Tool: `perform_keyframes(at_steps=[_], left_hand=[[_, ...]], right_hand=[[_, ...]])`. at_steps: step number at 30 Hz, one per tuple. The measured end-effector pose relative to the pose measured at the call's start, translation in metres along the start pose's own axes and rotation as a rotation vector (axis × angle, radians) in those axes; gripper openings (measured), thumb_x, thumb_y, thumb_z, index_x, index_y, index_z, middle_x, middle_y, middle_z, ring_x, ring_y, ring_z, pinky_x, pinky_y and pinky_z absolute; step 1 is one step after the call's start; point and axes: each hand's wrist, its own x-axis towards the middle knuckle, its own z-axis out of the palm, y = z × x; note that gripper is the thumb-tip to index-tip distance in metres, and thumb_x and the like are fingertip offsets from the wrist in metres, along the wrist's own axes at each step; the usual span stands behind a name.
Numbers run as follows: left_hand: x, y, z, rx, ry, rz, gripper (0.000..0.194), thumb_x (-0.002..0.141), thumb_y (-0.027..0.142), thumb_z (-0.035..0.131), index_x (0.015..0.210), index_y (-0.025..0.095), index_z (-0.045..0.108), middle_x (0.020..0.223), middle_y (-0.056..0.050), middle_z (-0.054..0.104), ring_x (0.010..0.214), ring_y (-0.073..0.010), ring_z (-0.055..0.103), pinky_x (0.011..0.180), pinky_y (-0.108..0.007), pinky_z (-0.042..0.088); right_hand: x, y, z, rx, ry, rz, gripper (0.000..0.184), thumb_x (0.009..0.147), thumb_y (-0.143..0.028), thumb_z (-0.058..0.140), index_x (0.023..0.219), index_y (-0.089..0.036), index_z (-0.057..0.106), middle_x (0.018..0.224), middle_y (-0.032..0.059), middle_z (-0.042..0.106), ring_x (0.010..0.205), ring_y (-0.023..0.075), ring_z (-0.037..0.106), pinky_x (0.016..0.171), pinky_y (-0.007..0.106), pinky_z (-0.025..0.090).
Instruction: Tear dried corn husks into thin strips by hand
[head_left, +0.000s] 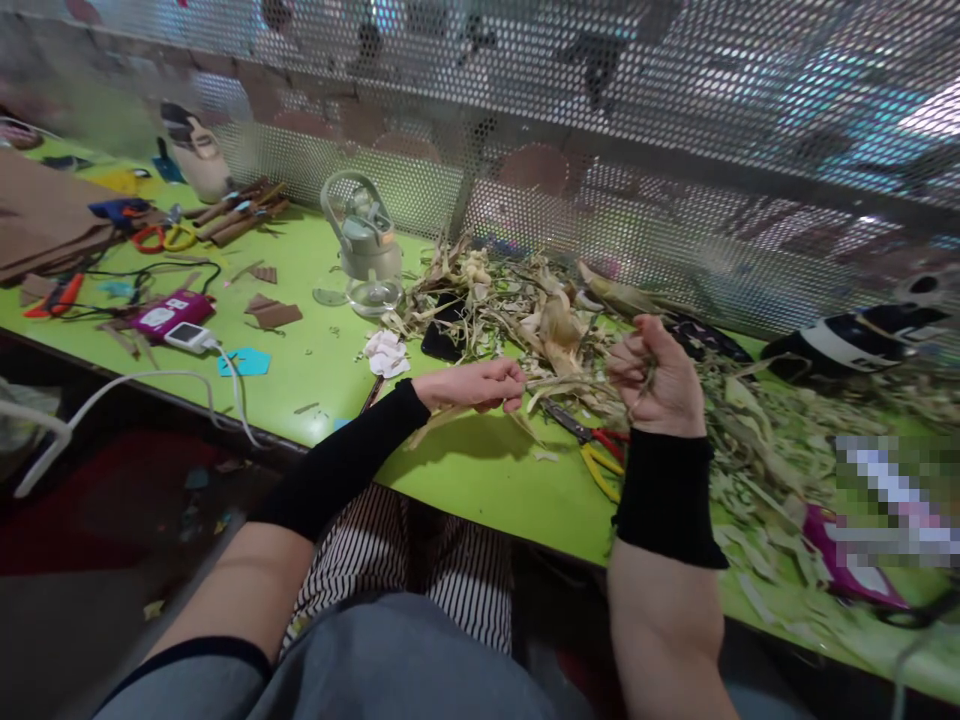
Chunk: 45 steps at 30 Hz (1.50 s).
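My left hand (487, 386) is closed in a pinch over the green table (480, 480), holding a thin pale strip of what looks like dried corn husk (566, 383). The strip runs from its fingertips toward my right hand (664, 378). That hand is raised with its fingers curled shut, and a bit of greenish strip shows at the fingers. Below and between the hands lie scissors (604, 468) with red and yellow handles. Just behind them spreads a pile of husks and shreds (555, 330), with a dark phone (444, 332) at its left side.
A perforated metal screen (525, 190) closes off the back. A pale green bottle (371, 250) and crumpled tissue (385, 353) stand left of the pile. Further left are a purple device (172, 315), cables and more scissors (165, 235). On the right are shreds, a dark bottle (847, 340) and another purple device (851, 560).
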Motion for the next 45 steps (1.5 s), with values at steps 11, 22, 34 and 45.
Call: perform_keyframes(at_steps=[11,22,34,45], left_hand=[[0.012,0.003,0.000,-0.549,0.431,0.131,0.018,0.105,0.012,0.049,0.089,0.020,0.045,0.065,0.007,0.051,0.044,-0.0015,0.033,0.045,-0.011,0.023],[0.017,-0.002,0.004,-0.382,0.551,0.090,0.016,0.105,0.011,0.048,0.094,0.020,0.043,0.066,0.009,0.055,0.045,-0.0019,0.037,0.046,-0.014,0.023],[0.023,-0.009,-0.001,-0.341,0.621,0.020,0.016,0.102,0.012,0.054,0.091,0.020,0.047,0.067,0.009,0.051,0.048,-0.0029,0.040,0.047,-0.016,0.027],[0.022,-0.011,-0.005,-0.276,0.621,-0.007,0.024,0.095,0.007,0.065,0.080,0.017,0.050,0.067,0.008,0.050,0.054,-0.0033,0.049,0.053,-0.017,0.036]], right_hand=[[-0.002,0.040,0.043,-0.530,-0.333,-0.007,0.033,0.074,-0.050,0.082,0.090,-0.022,0.076,0.082,0.0027,0.073,0.074,0.0189,0.063,0.073,0.035,0.053],[-0.015,0.037,0.075,-0.444,-0.233,-0.104,0.039,0.090,-0.060,0.067,0.080,-0.023,0.063,0.070,-0.0012,0.058,0.064,0.0155,0.050,0.060,0.030,0.042],[-0.016,0.043,0.081,-0.435,-0.221,-0.124,0.034,0.087,-0.055,0.069,0.085,-0.021,0.067,0.066,-0.0024,0.056,0.058,0.0134,0.042,0.057,0.029,0.033],[-0.018,0.048,0.081,-0.824,-0.162,-0.606,0.026,0.102,-0.040,0.059,0.096,-0.023,0.077,0.087,0.0083,0.075,0.079,0.0229,0.066,0.070,0.033,0.047]])
